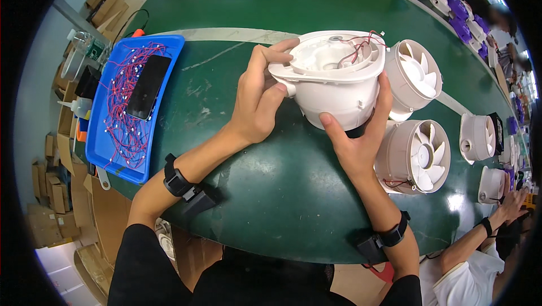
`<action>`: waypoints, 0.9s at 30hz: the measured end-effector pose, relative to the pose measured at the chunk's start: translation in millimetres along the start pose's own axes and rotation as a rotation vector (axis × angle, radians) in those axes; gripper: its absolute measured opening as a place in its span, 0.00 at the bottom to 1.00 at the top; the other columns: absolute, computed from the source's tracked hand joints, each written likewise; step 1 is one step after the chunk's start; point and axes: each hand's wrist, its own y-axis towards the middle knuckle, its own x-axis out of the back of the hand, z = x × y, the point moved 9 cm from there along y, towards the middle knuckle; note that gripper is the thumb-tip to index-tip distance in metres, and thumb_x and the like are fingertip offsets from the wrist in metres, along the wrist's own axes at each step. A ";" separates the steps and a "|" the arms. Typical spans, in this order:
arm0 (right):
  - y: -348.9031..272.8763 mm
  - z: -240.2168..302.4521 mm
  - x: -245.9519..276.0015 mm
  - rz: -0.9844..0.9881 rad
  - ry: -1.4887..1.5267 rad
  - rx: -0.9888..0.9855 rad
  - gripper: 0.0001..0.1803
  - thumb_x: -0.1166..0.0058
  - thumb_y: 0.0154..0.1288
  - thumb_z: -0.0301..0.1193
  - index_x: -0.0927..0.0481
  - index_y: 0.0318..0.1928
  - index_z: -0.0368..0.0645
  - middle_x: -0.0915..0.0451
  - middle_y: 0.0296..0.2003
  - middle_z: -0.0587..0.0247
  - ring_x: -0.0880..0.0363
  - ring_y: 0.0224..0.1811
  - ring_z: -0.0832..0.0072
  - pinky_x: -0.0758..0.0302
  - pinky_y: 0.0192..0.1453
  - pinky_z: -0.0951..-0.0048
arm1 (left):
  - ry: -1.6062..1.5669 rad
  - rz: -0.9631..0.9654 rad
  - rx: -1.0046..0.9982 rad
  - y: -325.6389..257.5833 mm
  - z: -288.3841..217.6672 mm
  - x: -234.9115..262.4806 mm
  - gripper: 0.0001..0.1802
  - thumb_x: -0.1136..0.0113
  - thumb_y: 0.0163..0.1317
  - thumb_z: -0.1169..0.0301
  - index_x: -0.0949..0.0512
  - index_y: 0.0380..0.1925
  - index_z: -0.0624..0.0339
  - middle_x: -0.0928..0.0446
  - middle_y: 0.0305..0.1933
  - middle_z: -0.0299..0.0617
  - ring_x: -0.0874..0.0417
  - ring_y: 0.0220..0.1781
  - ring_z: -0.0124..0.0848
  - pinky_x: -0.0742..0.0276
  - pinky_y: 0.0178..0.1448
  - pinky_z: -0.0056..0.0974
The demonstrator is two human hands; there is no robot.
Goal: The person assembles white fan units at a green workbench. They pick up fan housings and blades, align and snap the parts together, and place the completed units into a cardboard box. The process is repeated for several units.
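Between my hands is a white plastic fan housing (339, 100), its round open top facing up. Thin red and dark wires (355, 55) with a small connector lie over its rim. My left hand (257, 94) pinches the flange and a short stub on the housing's left side. Cupped around the lower right of the body is my right hand (361, 142), thumb in front and fingers along the side. Whether the housing touches the table underneath is hard to tell. Just right of it lie two white fan units, one behind (415, 71) and one nearer (418, 156), blades showing.
A blue tray (176, 69) at the left holds a tangle of red wires (121, 108) and a black phone (149, 86). Further right on the green table (271, 193) stand more white housings (477, 136). A co-worker's arm (480, 230) reaches in at the lower right.
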 end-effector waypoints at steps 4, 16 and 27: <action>-0.1 -2.2 0.7 -0.003 0.004 -0.015 0.54 0.28 0.48 0.37 0.48 0.70 0.37 0.45 0.65 0.41 0.44 0.68 0.51 0.45 0.70 0.56 | -0.053 0.002 0.111 -2.1 9.9 -1.9 0.20 0.59 0.61 0.64 0.36 0.48 0.65 0.37 0.66 0.63 0.34 0.68 0.45 0.42 0.70 0.44; -1.4 -33.8 4.3 -0.124 0.373 -0.318 0.40 0.50 0.66 0.40 0.49 0.69 0.30 0.43 0.66 0.44 0.45 0.69 0.59 0.50 0.72 0.64 | -0.043 -0.086 0.025 7.0 -5.1 6.2 0.19 0.52 0.67 0.67 0.30 0.53 0.68 0.32 0.63 0.60 0.22 0.57 0.40 0.22 0.52 0.36; -10.6 -38.6 -20.1 0.124 0.515 -0.504 0.47 0.63 0.66 0.57 0.54 0.71 0.32 0.34 0.58 0.49 0.26 0.39 0.76 0.31 0.24 0.83 | 0.386 -0.113 -0.136 16.2 -32.7 9.5 0.30 0.30 0.49 0.64 0.29 0.50 0.65 0.29 0.48 0.47 0.27 0.52 0.39 0.29 0.55 0.40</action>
